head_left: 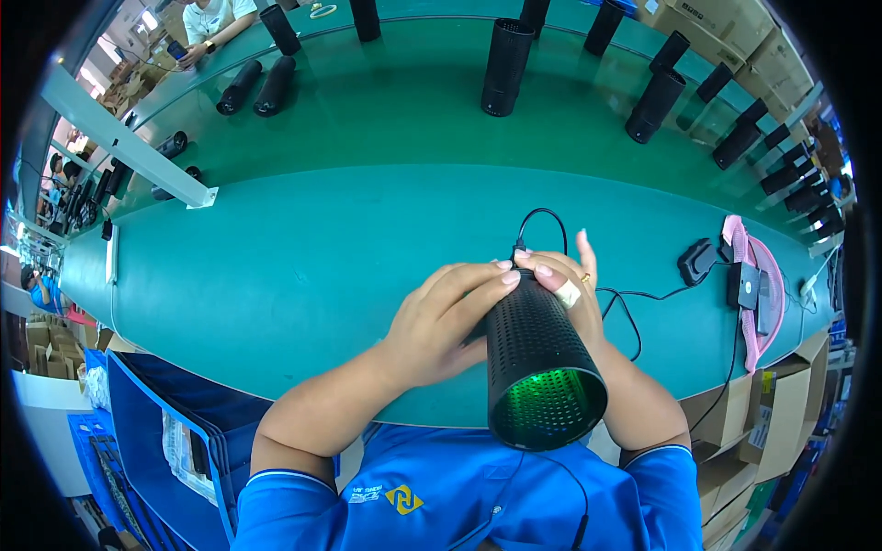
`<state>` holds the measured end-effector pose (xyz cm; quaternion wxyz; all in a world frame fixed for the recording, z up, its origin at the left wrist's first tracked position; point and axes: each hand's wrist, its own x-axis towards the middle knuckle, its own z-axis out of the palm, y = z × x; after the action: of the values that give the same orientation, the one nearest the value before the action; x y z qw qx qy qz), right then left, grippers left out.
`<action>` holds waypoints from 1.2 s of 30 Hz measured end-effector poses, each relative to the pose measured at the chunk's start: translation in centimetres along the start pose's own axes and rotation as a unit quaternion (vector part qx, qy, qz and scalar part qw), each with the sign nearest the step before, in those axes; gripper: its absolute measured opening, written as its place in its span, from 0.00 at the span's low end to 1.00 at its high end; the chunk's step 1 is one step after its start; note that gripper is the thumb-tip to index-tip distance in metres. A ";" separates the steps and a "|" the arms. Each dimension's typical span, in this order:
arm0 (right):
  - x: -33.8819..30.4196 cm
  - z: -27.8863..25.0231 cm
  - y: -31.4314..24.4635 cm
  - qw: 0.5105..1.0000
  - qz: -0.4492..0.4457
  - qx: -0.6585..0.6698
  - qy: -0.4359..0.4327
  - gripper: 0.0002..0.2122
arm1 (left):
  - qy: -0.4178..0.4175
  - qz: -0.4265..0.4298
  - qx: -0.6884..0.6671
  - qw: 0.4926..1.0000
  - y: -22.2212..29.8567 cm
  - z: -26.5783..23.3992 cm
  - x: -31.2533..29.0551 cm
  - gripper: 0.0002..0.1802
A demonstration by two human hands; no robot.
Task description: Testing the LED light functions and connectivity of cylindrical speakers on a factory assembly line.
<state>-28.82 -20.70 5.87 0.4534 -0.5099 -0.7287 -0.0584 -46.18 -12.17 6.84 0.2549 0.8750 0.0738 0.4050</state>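
A black perforated cylinder [535, 335] is held tilted between my hands above the green work surface, its wide open end toward me. Green light glows on the inside wall of that end. My left hand [436, 317] grips it from the left, fingertips on the far end. On the far right side my right hand [581, 292] holds the same end, thumb pressed against it and one finger raised; a small white strip is wrapped on the thumb. A black cable [546, 210] with a plug meets the far end there; my fingers hide the exact joint.
Several similar black cylinders [507, 69] stand or lie on the conveyor belt [367, 119] beyond. At right are a black power adapter [742, 286] and a pink strap-like piece [764, 317]. Blue bins [170, 459] stand at lower left, cardboard boxes [776, 422] at lower right. A person [216, 23] sits across.
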 end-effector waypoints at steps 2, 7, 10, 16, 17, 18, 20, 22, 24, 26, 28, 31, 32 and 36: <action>0.0 -0.1 -0.1 1.000 0.004 0.009 -0.005 0.28 | 0.003 0.003 -0.001 1.000 0.1 0.0 -0.1 0.34; -0.4 0.4 0.2 0.997 0.018 0.081 0.007 0.27 | 0.002 0.006 -0.004 1.000 0.1 0.1 -0.1 0.34; -0.5 0.7 0.4 0.989 0.027 0.141 0.024 0.27 | -0.002 0.007 -0.006 1.000 0.0 0.0 0.0 0.35; -0.2 0.4 -0.1 0.992 0.019 0.123 0.016 0.28 | 0.006 0.008 -0.007 1.000 0.1 -0.1 0.0 0.34; -0.2 0.4 -0.2 0.992 0.022 0.120 0.012 0.28 | 0.007 0.009 -0.009 1.000 0.1 -0.1 0.0 0.34; -0.3 0.3 -0.2 0.993 0.025 0.118 0.008 0.29 | 0.008 0.010 -0.010 1.000 0.1 -0.1 0.0 0.34; -0.3 0.3 -0.3 0.993 0.028 0.116 0.004 0.29 | 0.008 0.011 -0.011 1.000 0.0 -0.1 0.0 0.34; -0.2 0.4 -0.2 0.994 0.024 0.109 0.001 0.29 | 0.010 0.012 -0.011 1.000 0.0 -0.1 0.0 0.34; -0.2 0.4 -0.1 0.995 0.020 0.102 -0.002 0.30 | 0.011 0.012 -0.011 1.000 0.0 -0.1 0.0 0.34; -0.2 0.4 -0.2 0.995 0.021 0.102 -0.001 0.29 | 0.011 0.012 -0.010 1.000 -0.1 -0.1 -0.1 0.34; -0.2 0.4 -0.4 0.995 0.024 0.101 0.000 0.29 | 0.010 0.011 -0.008 1.000 -0.1 -0.1 -0.2 0.34; -0.1 0.3 -0.5 0.995 0.027 0.096 -0.003 0.29 | 0.009 0.008 -0.007 1.000 -0.2 -0.2 -0.2 0.34; 0.0 0.3 -0.5 0.995 0.028 0.091 -0.007 0.29 | 0.009 0.007 -0.008 1.000 -0.2 -0.2 -0.2 0.34; 0.2 0.3 -0.6 0.997 0.025 0.078 -0.008 0.29 | 0.007 0.019 0.004 1.000 -0.3 -0.3 -0.3 0.34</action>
<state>-29.52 -20.69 6.12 0.4870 -0.4915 -0.7218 0.0138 -46.52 -11.89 6.65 0.2429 0.8746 0.0604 0.4151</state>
